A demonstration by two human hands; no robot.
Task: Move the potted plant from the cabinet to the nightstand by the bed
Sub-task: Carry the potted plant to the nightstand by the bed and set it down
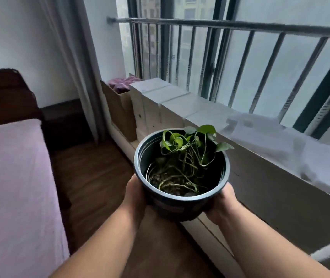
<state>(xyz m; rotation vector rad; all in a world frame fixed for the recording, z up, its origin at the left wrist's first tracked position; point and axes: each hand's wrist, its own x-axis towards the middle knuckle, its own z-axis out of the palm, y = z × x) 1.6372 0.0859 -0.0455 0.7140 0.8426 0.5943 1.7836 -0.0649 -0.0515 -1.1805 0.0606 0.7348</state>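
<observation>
I hold the pot (182, 173) in the air, my left hand (135, 194) cupping its side at 9 o'clock, my right hand (221, 201) at 3. The nightstand (64, 117) sits at 10 o'clock, beside the bed (13, 177).

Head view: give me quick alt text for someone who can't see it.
Both hands, left hand and right hand, hold a black potted plant upright in the air over a wooden floor. A pink-covered bed lies left, a dark nightstand beyond it, a barred window right.
</observation>
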